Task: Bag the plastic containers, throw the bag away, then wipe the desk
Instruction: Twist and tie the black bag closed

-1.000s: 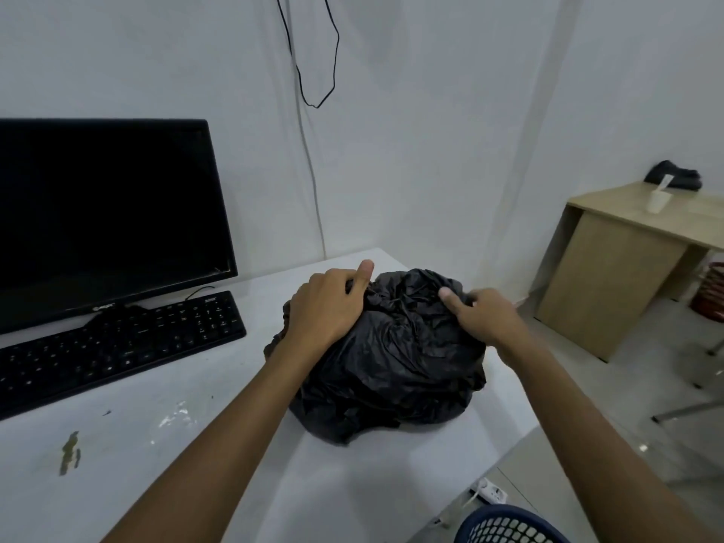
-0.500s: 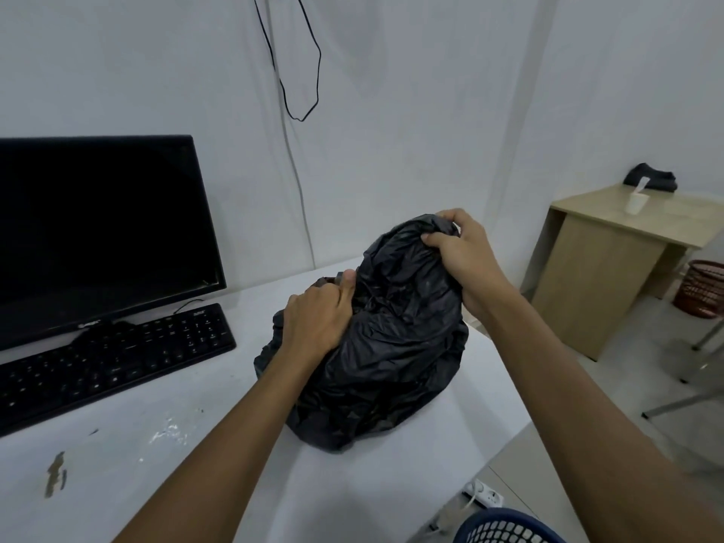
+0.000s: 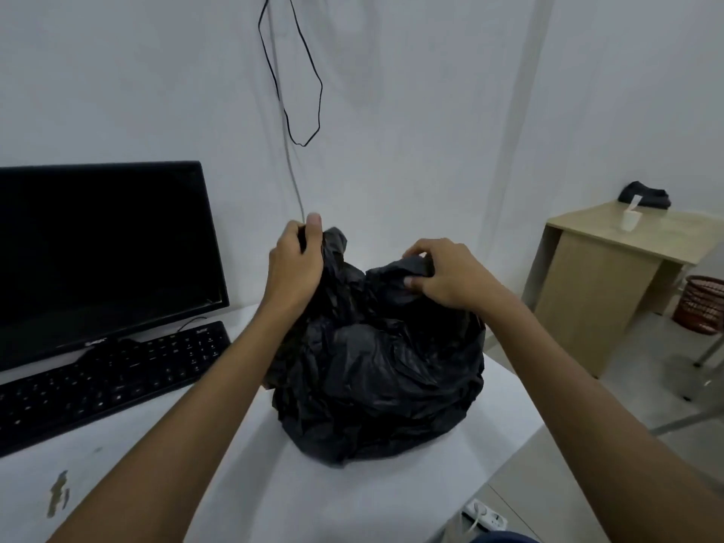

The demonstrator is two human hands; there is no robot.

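A bulging black plastic bag [image 3: 376, 370] sits on the white desk [image 3: 274, 484], near its right edge. My left hand [image 3: 295, 268] grips the bag's upper left rim and lifts it. My right hand [image 3: 446, 276] pinches a fold of the bag's upper right rim between thumb and fingers. The bag's contents are hidden inside; no plastic containers show.
A black monitor [image 3: 102, 260] and black keyboard [image 3: 105, 378] stand at the desk's left. A brown stain [image 3: 58, 493] marks the desk's front left. A power strip [image 3: 484, 517] lies on the floor. At far right stand a wooden desk [image 3: 611, 284] and a red basket [image 3: 703, 303].
My left hand rose and now grips the left rim higher up. My right hand came down from the raised top and pinches the right rim lower. The bag's top has spread apart.
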